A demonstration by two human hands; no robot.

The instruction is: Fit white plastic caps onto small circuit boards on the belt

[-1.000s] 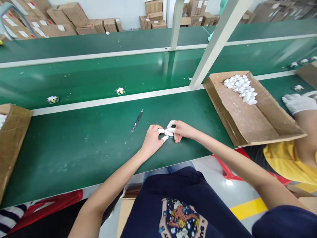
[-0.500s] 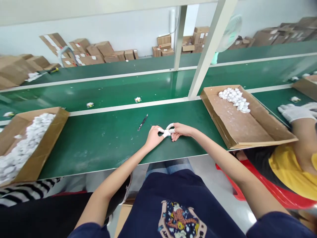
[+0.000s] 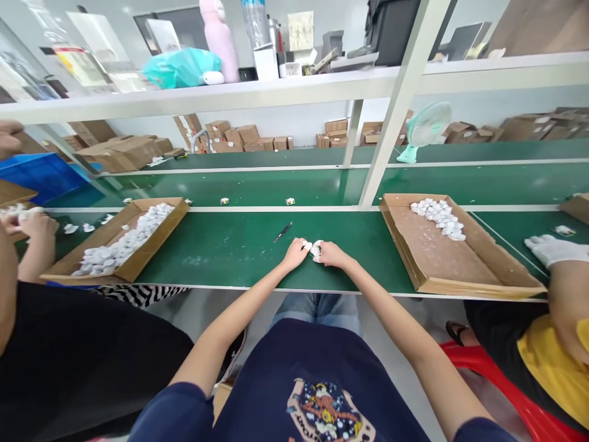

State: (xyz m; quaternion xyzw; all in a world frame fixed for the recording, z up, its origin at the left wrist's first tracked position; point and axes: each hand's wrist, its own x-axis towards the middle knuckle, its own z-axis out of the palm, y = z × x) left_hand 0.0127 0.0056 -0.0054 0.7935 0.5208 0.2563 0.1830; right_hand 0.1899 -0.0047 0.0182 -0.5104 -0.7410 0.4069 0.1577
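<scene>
At the centre of the frame, a person's left hand (image 3: pixel 294 253) and right hand (image 3: pixel 329 253) meet on the green bench (image 3: pixel 221 252). Their white-capped fingers (image 3: pixel 307 246) are pinched together on a small white piece (image 3: pixel 315 249), held just above the bench surface between the two hands. A pair of dark tweezers (image 3: pixel 283 231) lies just beyond the left hand, apart from it. A left cardboard tray (image 3: pixel 138 261), at the middle left of the frame, is heaped with white pieces. A right cardboard tray (image 3: pixel 464 261), at the middle right, holds a smaller pile in its far corner. At the right edge, a co-worker's gloved hand (image 3: pixel 550 249) rests on the bench, and another co-worker's bare hand (image 3: pixel 37 224) shows at the left edge. A pale green fan (image 3: pixel 427 126) stands beyond the right tray, under a cluttered shelf (image 3: pixel 276 92) across the top.
</scene>
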